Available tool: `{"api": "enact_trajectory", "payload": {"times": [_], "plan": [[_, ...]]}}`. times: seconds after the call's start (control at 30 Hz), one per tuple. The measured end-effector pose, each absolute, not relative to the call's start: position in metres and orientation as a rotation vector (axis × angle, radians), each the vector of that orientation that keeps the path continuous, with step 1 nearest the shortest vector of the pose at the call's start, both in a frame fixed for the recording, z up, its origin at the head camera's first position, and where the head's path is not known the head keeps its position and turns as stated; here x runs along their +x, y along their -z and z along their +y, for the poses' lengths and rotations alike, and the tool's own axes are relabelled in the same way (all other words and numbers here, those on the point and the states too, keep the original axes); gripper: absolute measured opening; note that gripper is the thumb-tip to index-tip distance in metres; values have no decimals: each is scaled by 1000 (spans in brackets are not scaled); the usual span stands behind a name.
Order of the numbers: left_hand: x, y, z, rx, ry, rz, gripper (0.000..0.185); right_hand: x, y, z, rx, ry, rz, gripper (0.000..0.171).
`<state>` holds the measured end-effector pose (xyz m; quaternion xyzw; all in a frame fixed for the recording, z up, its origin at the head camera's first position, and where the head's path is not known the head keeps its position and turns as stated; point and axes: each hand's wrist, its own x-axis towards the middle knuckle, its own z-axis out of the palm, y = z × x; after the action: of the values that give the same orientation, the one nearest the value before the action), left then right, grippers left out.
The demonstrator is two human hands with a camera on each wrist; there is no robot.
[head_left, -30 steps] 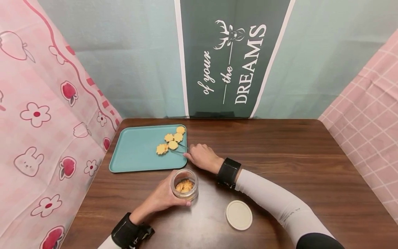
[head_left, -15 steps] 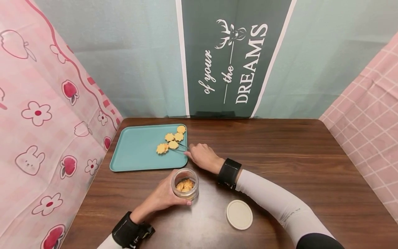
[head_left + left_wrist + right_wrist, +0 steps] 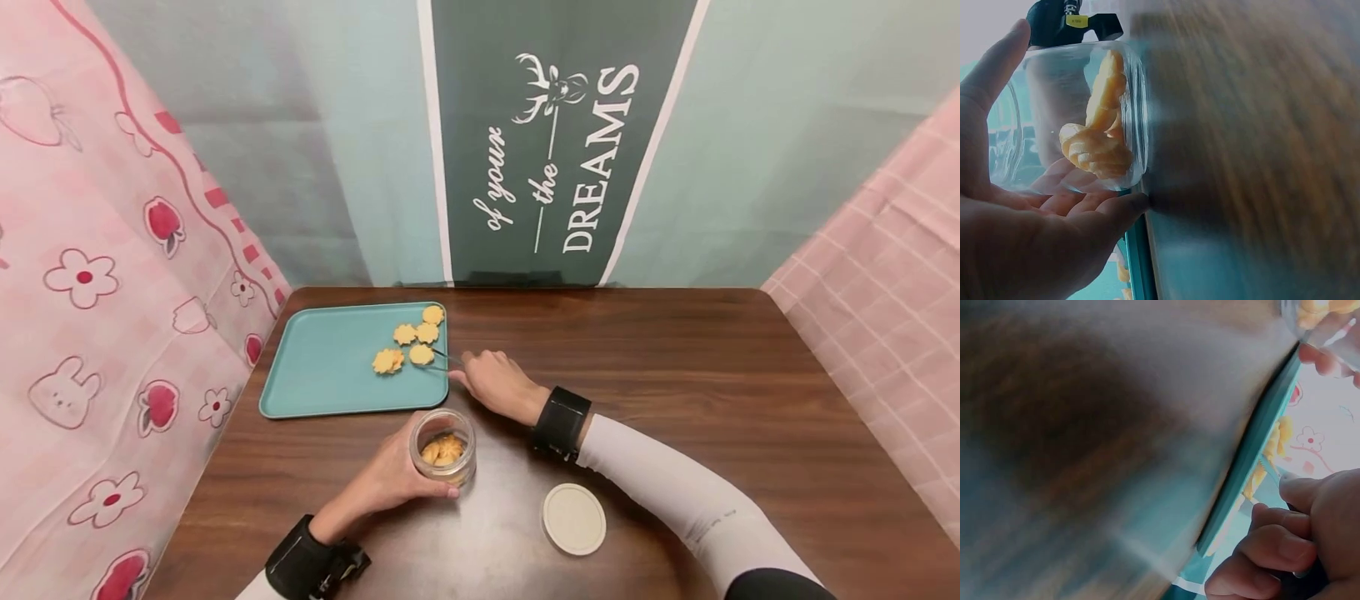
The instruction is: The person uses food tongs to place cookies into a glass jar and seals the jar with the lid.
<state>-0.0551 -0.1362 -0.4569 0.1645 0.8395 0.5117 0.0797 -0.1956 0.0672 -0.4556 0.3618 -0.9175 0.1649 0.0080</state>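
My left hand [image 3: 393, 471] grips a clear glass jar [image 3: 467, 477] around its side, and the jar's mouth faces up. Several golden cookies [image 3: 1100, 147] lie at the jar's bottom in the left wrist view. My right hand [image 3: 501, 385] holds slim tongs [image 3: 448, 357] that reach over the right rim of a teal tray [image 3: 318, 367]. At their tips, between the two arms, is a round yellow cookie [image 3: 422, 355]. Dark handle parts show inside the curled fingers [image 3: 1275, 547] in the right wrist view. More flower-shaped cookies [image 3: 388, 361] lie on the tray beside it.
A cream round lid [image 3: 573, 518] lies on the brown wooden table [image 3: 675, 375], right of the jar. Behind the table hangs a green curtain [image 3: 360, 150] with lettering. Pink patterned cloth [image 3: 82, 333] borders the left side, pink checked cloth [image 3: 877, 242] the right.
The cookie at the tongs' tips has shifted slightly right and toward me, apart from the neighbouring cookies. My right hand moved a little with it; the left hand keeps holding the jar.
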Motion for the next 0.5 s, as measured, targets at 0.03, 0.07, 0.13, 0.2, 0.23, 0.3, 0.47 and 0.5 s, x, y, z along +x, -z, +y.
{"api": "enact_trajectory", "payload": {"times": [0.03,0.07,0.13,0.2,0.23,0.3,0.47,0.5], "plan": [[-54,457,-137,483,-1534,2513,94,-195,454,67,1138,-519,-2866,33],[-53,457,-138,476,-1533,2520,94,-194,452,67,1147,-521,-2863,33],[-51,457,-139,457,-1526,2529,94,-193,449,66,1163,-516,-2860,34],[-51,457,-140,456,-1509,2540,94,-192,447,67,1163,-499,-2861,35],[-51,456,-139,459,-1504,2541,95,-191,446,68,1156,-489,-2863,35],[-52,456,-138,459,-1492,2545,95,-190,444,71,1138,-479,-2866,35],[-54,455,-135,451,-1475,2544,95,-187,440,78,1103,-487,-2880,36],[-55,454,-135,452,-1474,2542,95,-186,439,80,1097,-486,-2881,36]]}}
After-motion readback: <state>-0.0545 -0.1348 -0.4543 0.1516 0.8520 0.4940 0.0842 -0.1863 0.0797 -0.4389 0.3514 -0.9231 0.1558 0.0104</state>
